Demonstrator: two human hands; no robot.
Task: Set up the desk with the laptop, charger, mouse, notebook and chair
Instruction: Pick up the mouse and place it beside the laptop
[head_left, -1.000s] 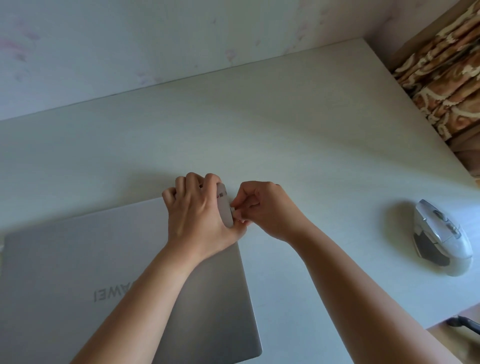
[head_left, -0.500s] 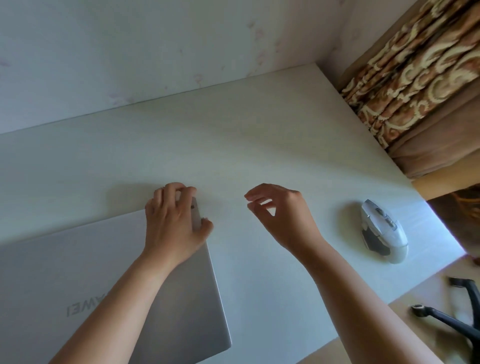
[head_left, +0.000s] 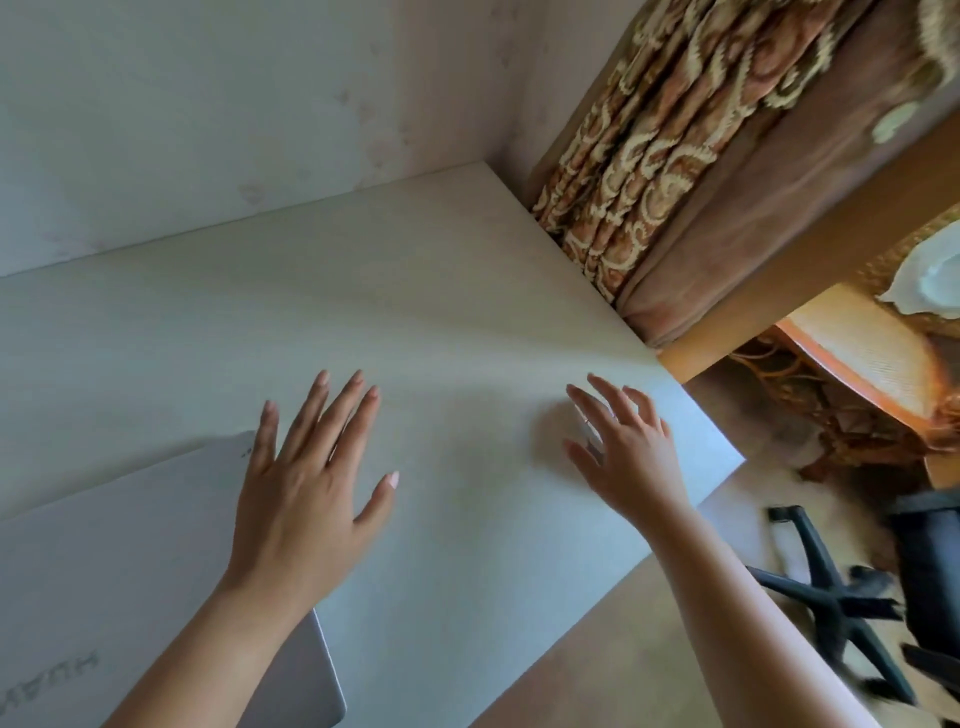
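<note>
Pale wood desk runs bare from the wall to its right edge, with the closed laptop lying at the near left corner. Above the laptop's far right corner, the left hand spreads flat and empty. Near the right edge, the right hand fans open over the mouse, mostly hidden beneath it, and the black chair base stands on the floor beyond.

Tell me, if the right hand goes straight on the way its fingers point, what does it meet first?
Probably the mouse, mostly hidden under the right hand. Its height above the desk is unclear.
</note>
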